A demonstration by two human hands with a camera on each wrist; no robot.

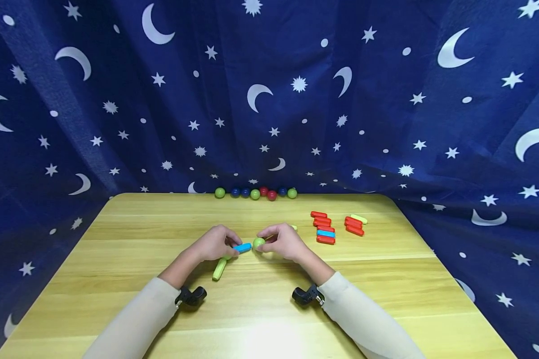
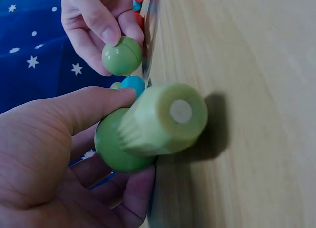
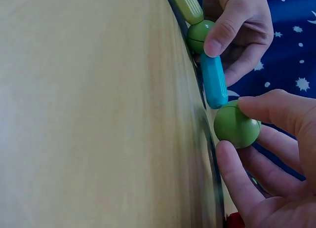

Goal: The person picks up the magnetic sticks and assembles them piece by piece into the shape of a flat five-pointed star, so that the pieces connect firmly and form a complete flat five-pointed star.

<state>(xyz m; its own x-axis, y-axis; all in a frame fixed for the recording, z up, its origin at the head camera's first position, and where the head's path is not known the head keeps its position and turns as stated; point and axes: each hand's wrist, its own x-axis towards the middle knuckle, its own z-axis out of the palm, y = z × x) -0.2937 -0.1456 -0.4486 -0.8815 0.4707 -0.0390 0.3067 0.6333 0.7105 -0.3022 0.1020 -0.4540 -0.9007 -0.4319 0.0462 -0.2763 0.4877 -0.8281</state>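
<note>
My left hand point(image 1: 215, 243) pinches a short blue rod point(image 3: 213, 82) where it meets a green ball point(image 2: 123, 154). From that ball a yellow-green rod point(image 1: 219, 269) runs toward the front, its round pale end facing the camera in the left wrist view. Across from it, my right hand point(image 1: 285, 242) holds a second green ball point(image 3: 237, 124) between thumb and fingers. This ball sits right at the free end of the blue rod, in line with it. Both hands are low over the middle of the wooden table point(image 1: 251, 304).
Several red rods point(image 1: 325, 240) lie to the right, with a blue rod point(image 1: 325, 233) and a yellow-green rod point(image 1: 359, 218) among them. Another yellow-green rod point(image 1: 294, 228) shows partly behind my right hand. Green, blue and red balls point(image 1: 272, 195) line the back edge before a starry curtain point(image 1: 296, 124).
</note>
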